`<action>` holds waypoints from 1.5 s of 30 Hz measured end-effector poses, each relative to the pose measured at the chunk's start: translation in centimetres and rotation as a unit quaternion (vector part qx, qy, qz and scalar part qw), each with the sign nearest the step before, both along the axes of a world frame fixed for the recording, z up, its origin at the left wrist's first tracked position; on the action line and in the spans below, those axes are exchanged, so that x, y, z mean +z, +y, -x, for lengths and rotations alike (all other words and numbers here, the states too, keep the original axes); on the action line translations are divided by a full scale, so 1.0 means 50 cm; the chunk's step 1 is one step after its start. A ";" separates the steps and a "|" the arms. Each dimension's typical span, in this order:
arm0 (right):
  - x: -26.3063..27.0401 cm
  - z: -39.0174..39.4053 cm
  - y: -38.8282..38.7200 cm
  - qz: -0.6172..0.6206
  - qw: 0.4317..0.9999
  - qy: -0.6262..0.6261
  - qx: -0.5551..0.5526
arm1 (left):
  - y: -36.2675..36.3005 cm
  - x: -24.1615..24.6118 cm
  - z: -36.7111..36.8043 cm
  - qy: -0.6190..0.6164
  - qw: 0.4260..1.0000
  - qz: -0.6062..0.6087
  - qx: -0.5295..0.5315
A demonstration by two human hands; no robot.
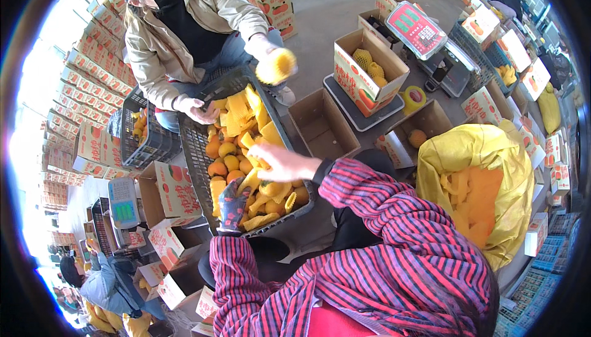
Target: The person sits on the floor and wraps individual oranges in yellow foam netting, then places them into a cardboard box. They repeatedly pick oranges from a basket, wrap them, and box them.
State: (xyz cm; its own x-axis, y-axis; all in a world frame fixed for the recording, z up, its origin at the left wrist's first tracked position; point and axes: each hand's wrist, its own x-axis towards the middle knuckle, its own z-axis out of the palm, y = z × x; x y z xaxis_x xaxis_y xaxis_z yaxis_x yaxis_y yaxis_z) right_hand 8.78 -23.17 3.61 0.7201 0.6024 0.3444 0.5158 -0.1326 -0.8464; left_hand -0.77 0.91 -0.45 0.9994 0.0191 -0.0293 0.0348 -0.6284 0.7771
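My right hand (282, 163) is bare and pinches a yellow foam net sleeve (249, 141) over the fruit. Lower down, my left hand (232, 205), in a dark patterned glove, curls around the end of another foam sleeve (250, 181); whether a fruit sits inside is hidden. Both hands are over a black plastic crate (196, 171) tilted in view before me. Orange persimmons (217, 168) fill it, with loose foam sleeves (238, 117) heaped toward its far end.
Across the crate, a co-worker (203, 27) holds a foam-netted fruit (277, 66). An open carton (324, 124) lies right of the crate. Beyond it, a carton of netted fruit (369, 69) stands on a scale (388, 116). A yellow sack (512, 189) of foam sleeves is at my right.
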 end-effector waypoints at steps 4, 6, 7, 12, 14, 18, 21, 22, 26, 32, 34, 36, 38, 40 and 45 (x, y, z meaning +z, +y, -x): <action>0.000 0.046 0.029 0.013 0.998 -0.025 0.057 | -0.070 0.039 0.011 0.001 0.971 0.237 0.034; 0.000 0.043 0.026 -0.028 0.999 0.014 0.004 | -0.091 0.035 0.011 0.020 0.957 0.281 0.073; 0.002 0.038 0.024 -0.053 0.998 0.033 -0.028 | -0.096 0.032 0.012 0.018 0.950 0.306 0.067; 0.010 0.013 0.004 -0.021 1.000 0.017 -0.002 | -0.098 0.030 0.014 0.031 0.923 0.377 0.073; 0.011 0.013 0.003 -0.052 0.999 0.012 0.004 | -0.099 0.038 0.015 0.067 0.849 0.516 0.088; 0.008 0.017 0.014 -0.197 0.823 0.497 0.192 | -0.110 0.054 0.007 0.091 0.749 0.654 0.057; 0.010 0.015 0.021 -0.224 0.825 0.492 0.163 | -0.117 0.068 -0.009 -0.030 0.834 0.550 0.013; 0.011 0.008 0.018 -0.244 0.839 0.467 0.137 | -0.114 0.076 -0.012 -0.078 0.801 0.591 0.051; 0.022 0.018 0.016 -0.410 0.701 0.569 0.130 | -0.111 0.070 -0.038 -0.098 0.948 0.300 0.032; 0.066 0.023 0.002 -0.274 0.828 0.488 0.041 | -0.006 -0.020 -0.095 0.050 0.997 0.031 -0.056; 0.074 -0.026 -0.028 -0.317 0.841 0.437 -0.021 | 0.044 -0.060 -0.066 0.150 0.986 0.047 -0.062; 0.066 -0.070 -0.057 -0.301 0.864 0.396 -0.076 | 0.067 -0.094 -0.037 0.272 0.945 -0.137 -0.120; 0.046 -0.089 -0.069 -0.285 0.868 0.383 -0.133 | 0.048 -0.128 -0.019 0.271 0.906 -0.252 -0.207; 0.027 -0.091 -0.067 -0.281 0.869 0.394 -0.099 | 0.026 -0.142 -0.017 0.263 0.893 -0.271 -0.243; 0.017 -0.076 -0.054 -0.288 0.871 0.386 -0.100 | 0.034 -0.099 -0.061 0.237 0.918 -0.292 -0.123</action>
State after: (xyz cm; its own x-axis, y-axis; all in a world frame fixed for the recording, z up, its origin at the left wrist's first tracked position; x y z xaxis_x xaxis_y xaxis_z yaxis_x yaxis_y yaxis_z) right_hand 12.58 -25.87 4.47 0.9414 0.3264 -0.0846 -0.2206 0.4064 -0.8867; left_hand 2.28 2.62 -5.37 0.8535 -0.0553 -0.5181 0.0827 -0.9674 0.2394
